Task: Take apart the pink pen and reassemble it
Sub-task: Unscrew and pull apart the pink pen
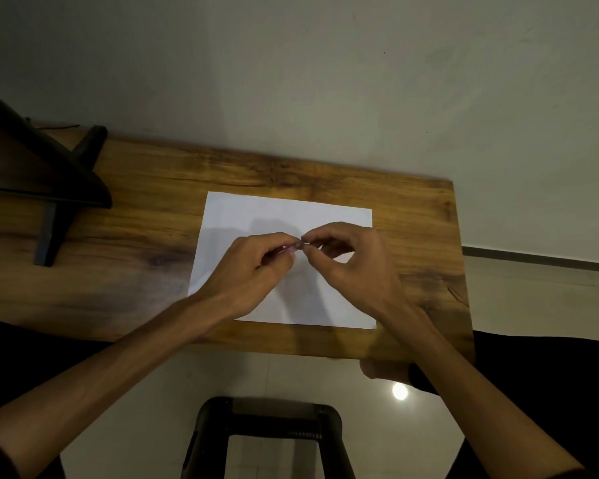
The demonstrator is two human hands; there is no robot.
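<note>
Both hands meet above a white sheet of paper on the wooden table. My left hand is closed around the pink pen, of which only a small pink bit shows between the fingers. My right hand pinches the pen's end with thumb and forefinger, right against the left fingertips. Most of the pen is hidden inside the hands, so I cannot tell whether it is whole or apart.
A dark monitor on a black stand occupies the table's left side. A black stool frame stands on the pale floor below the table's front edge. The wall rises directly behind the table.
</note>
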